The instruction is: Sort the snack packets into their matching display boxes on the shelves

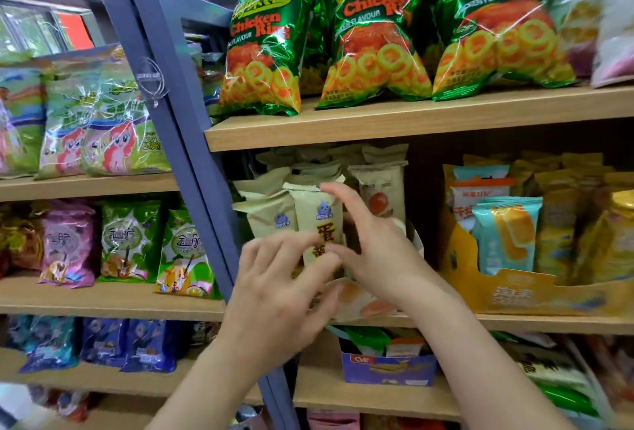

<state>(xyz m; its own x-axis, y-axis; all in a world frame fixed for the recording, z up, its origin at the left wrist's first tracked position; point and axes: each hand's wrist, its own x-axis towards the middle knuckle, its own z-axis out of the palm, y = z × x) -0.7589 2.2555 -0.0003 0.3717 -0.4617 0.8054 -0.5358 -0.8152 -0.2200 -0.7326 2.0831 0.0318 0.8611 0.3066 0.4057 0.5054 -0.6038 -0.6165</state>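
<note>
Where the left hand (278,295) lies: on the lower front of the front beige packet (317,220), fingers spread and only loosely bent, tips touching it, clasping nothing.
Right hand (374,251): just right of the same packet, thumb on its front and index finger straight up by its top right corner. Blur hides whether the other fingers reach behind it, so I cannot tell if it grips.
Front beige packet: upright, nearest of its row, standing in the white display box (360,302).
Beige packets (267,213): more of the same kind, upright, packed behind and to the left.
White display box: low front wall printed with round pastries, at the left end of the middle shelf (514,325).
Yellow display box (514,292): further right on that shelf, holding teal packets (504,237) and yellow ones.
Upper shelf (411,120): green Chicken Ring bags (374,38) in a row.
Blue-grey post (185,127): left of the hands, with pony bags (113,134) on the shelving beyond it.
Lower shelf (343,395): a blue box (387,368) of packets.
</note>
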